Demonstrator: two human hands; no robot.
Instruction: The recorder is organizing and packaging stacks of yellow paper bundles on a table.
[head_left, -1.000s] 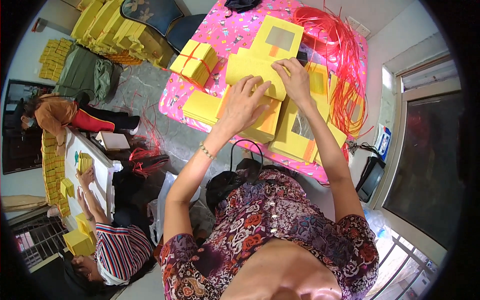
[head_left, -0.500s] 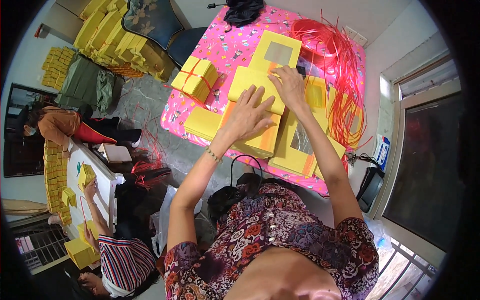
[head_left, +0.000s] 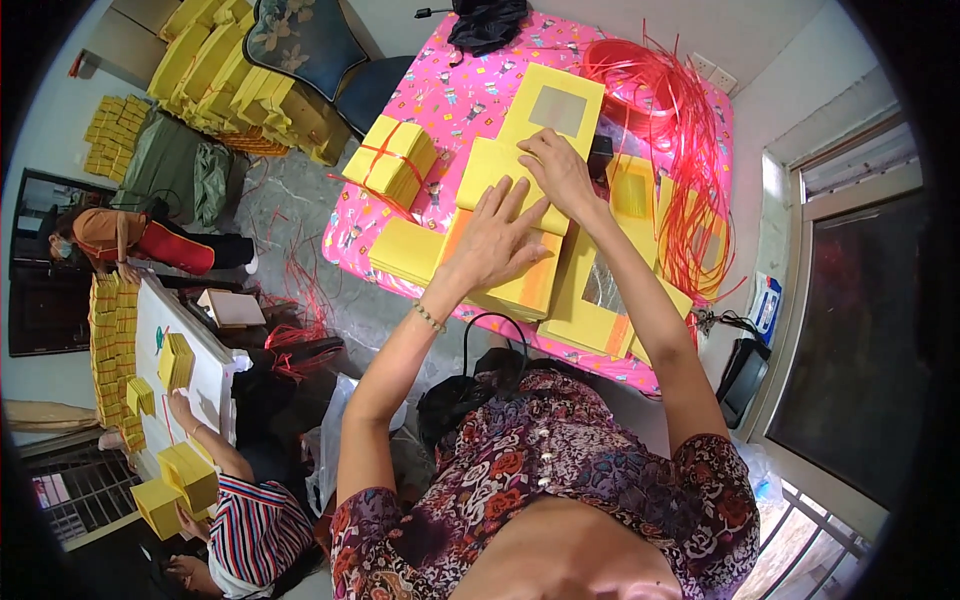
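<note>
In front of me on the table is a stack of yellow paper pieces (head_left: 508,292) with orange strips. A yellow paper flap (head_left: 488,163) lies folded over its far part. My left hand (head_left: 492,240) rests flat on the stack, fingers spread, its fingertips on the flap's near edge. My right hand (head_left: 562,175) is bent over the flap's right side, fingertips touching the paper near its far edge; it grips nothing that I can see. Beyond it lies a yellow piece with a grey window (head_left: 557,108). Left of the stack stands a yellow bundle (head_left: 388,165) tied with red ribbon.
Loose red ribbons (head_left: 690,160) spill over the right side of the pink patterned table cover (head_left: 465,75). More windowed yellow pieces (head_left: 590,245) lie right of the stack. A black bag (head_left: 488,25) sits at the far edge. Two people work at a white table (head_left: 205,375) on the left.
My right hand has moved slightly left along the flap; my left hand stays put. At the white table, one person has shifted and the other's hand has left a yellow bundle.
</note>
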